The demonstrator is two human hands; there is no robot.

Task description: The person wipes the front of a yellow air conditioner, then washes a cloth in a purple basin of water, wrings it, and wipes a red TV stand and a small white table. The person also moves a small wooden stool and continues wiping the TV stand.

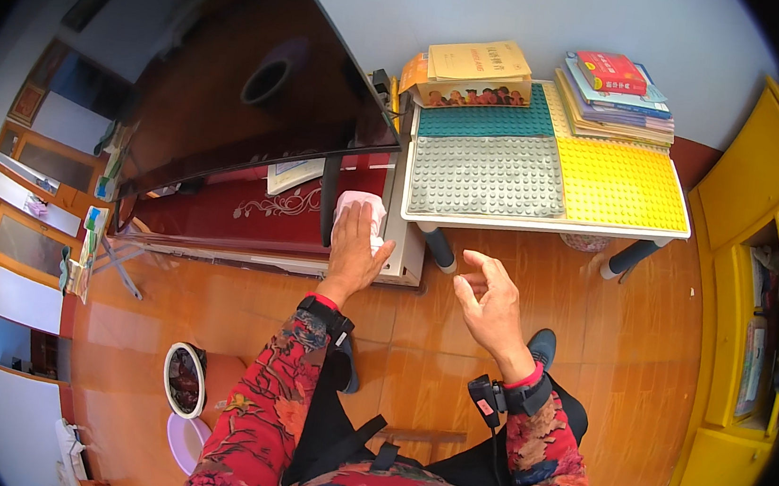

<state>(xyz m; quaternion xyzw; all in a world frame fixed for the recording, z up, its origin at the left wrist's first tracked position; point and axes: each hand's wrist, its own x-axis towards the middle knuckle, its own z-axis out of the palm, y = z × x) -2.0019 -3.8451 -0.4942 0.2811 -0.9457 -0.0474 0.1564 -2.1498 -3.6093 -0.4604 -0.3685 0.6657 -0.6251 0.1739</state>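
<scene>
My left hand [354, 245] lies flat, palm down, on a pale pink cloth [369, 202]. The cloth rests on the red top of a low cabinet [403, 244], beside the dark stand foot [328, 201] of a large television [265, 73]. My right hand [487, 296] hangs in the air over the wooden-look floor, fingers curled and apart, holding nothing. It is in front of the white-rimmed table [548, 225], whose top bears grey, yellow and teal studded building plates.
On the table stand a box with booklets [478, 74] and a stack of books [614, 106]. A yellow cabinet [724, 314] is at the right. A waste bin [184, 379] and a purple basin [187, 442] sit on the floor at the lower left.
</scene>
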